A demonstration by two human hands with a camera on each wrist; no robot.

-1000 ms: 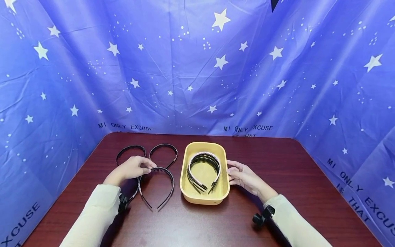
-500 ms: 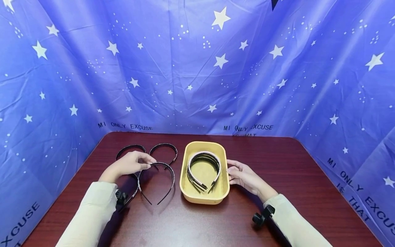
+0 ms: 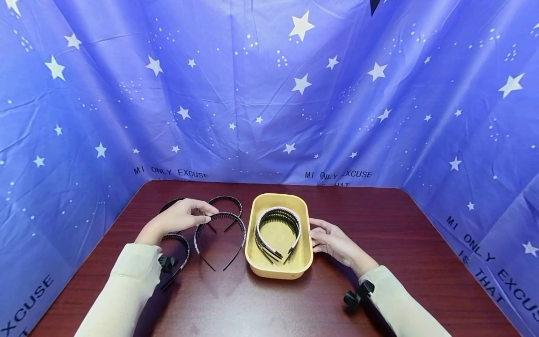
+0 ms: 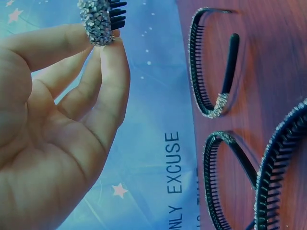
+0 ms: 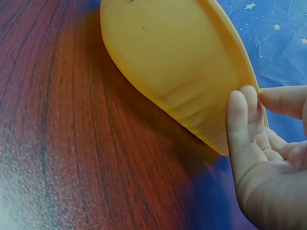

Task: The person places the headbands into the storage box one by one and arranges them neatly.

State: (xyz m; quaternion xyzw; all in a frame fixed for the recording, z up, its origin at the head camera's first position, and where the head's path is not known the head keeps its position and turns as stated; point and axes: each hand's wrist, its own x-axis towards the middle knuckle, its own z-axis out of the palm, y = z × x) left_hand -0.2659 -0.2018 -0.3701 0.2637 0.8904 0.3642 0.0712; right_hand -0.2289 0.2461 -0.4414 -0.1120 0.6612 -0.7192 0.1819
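My left hand [image 3: 181,217] pinches the top of a glittery black toothed headband [image 3: 244,232] between thumb and fingers. This headband hangs with its ends downward, left of the yellow box [image 3: 280,272]; the left wrist view shows only part of its sparkly band [image 4: 98,21]. Inside the box lie several headbands [image 3: 279,210] nested together, one with a pale pink outer band. My right hand [image 3: 337,243] rests its fairly straight fingers against the box's right side. In the right wrist view, fingertips touch the outer wall and rim of the box [image 5: 168,52].
More headbands lie on the dark red wooden table [image 3: 370,215]: one headband [image 3: 188,251] under the left wrist, one [image 3: 225,198] behind the hand, another [image 3: 168,204] partly hidden by it. A blue star-printed cloth [image 3: 252,93] encloses the back and sides.
My left hand has lifted the headband off the table and shifted it rightward, closer to the box. My right hand and the box have stayed in place.
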